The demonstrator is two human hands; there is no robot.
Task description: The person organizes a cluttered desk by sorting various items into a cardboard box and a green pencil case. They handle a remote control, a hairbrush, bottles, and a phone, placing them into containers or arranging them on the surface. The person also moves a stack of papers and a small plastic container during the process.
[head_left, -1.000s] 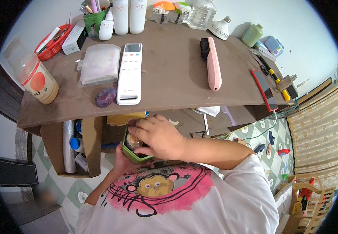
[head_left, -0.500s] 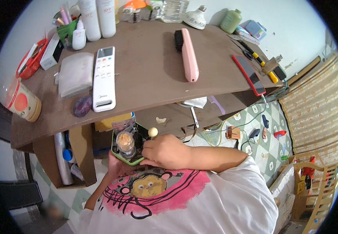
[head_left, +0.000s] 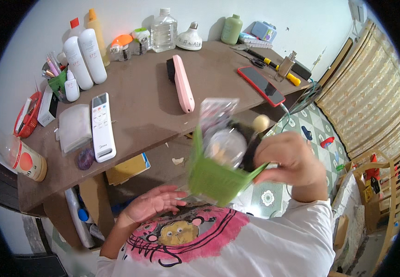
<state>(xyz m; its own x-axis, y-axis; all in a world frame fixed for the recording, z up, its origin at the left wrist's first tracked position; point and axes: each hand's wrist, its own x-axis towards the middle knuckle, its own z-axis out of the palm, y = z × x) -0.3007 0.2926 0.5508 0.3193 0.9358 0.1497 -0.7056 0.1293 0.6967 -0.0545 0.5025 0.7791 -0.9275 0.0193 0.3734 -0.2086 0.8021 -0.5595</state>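
Observation:
My right hand (head_left: 288, 159) grips the rim of a green plastic container (head_left: 218, 182), fingers closed, and holds it up in front of the desk edge. A clear round jar (head_left: 227, 145) with pale contents sits inside, somewhat blurred. Next to it a clear packet (head_left: 216, 111) sticks up, and dark items fill the back. A pale round knob (head_left: 261, 123) stands out above the rim by my right fingers. My left hand (head_left: 156, 203) is open, palm up and fingers spread, just left of the container and apart from it.
On the brown desk (head_left: 140, 106) lie a white remote control (head_left: 102, 127), a pink hairbrush (head_left: 183, 83) and a red-edged phone (head_left: 261, 86). White bottles (head_left: 93, 55) and a clear bottle (head_left: 164, 32) line the back. A cup (head_left: 29, 161) stands at the left edge. Below is an open shelf with a yellow envelope (head_left: 127, 169).
The green container has come up and to the right from below the desk edge, in my right hand. My left hand has let go of it and opened. The view has shifted.

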